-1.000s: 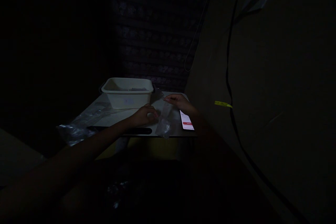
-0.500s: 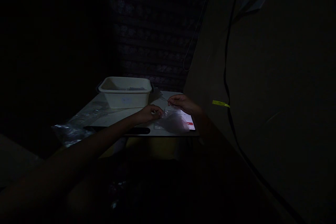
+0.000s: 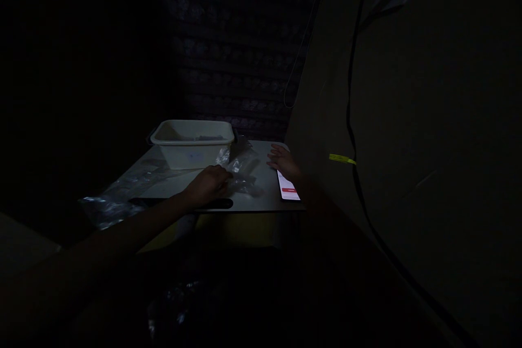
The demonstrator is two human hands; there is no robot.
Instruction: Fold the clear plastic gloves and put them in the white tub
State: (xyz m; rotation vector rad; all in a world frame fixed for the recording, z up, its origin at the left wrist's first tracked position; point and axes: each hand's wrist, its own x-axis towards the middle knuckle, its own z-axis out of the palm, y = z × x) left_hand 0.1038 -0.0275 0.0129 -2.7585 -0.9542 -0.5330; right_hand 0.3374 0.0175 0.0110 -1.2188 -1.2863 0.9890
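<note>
A pale bench [image 3: 261,202] stands in a very dark room against a wall [image 3: 408,119] with a black cable [image 3: 351,119]. A white tub [image 3: 191,144] sits at its far left. A clear plastic bag [image 3: 240,171] lies crumpled just right of the tub. The left hand [image 3: 207,186] rests on the bag's near edge, fingers curled over it. The right hand [image 3: 282,160] lies flat and empty, fingers spread, beside a lit phone [image 3: 288,188].
</note>
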